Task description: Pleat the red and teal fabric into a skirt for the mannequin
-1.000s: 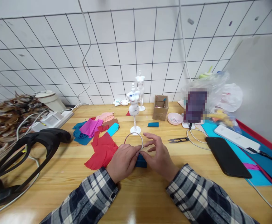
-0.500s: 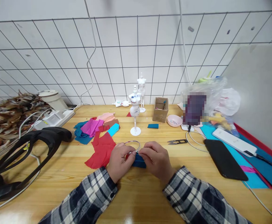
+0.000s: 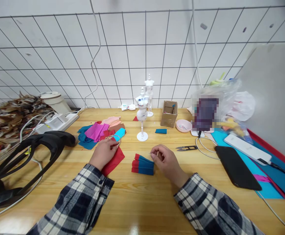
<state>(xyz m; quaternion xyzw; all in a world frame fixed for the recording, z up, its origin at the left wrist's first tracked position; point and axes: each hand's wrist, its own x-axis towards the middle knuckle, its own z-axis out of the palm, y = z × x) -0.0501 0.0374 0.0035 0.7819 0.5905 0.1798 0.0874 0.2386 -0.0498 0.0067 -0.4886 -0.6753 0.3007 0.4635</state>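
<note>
My left hand (image 3: 104,153) is closed over the red cloth (image 3: 115,162), with a thin round hoop (image 3: 119,139) sticking out past its fingers. Whether it also grips the cloth I cannot tell. My right hand (image 3: 165,160) is pinched just right of a small pleated cloth piece (image 3: 146,165), red at its left end and blue for the rest. A tiny pale sliver shows at the right fingertips, too small to name. The pleated piece lies on the table between both hands. Behind it stands a small white dress form (image 3: 142,114) with coloured marks.
Coloured cloth scraps (image 3: 97,132) lie back left. A black headset frame (image 3: 34,163) is at left. At right are thread snips (image 3: 186,148), a pink bowl (image 3: 184,126), a cardboard box (image 3: 168,114), a black phone (image 3: 237,168) and cables. A folded blue cloth (image 3: 161,131) lies mid-table.
My left hand has moved left with the hoop, away from the right hand, onto the red cloth. The pleated red-and-blue piece now lies uncovered. My right hand has shifted slightly.
</note>
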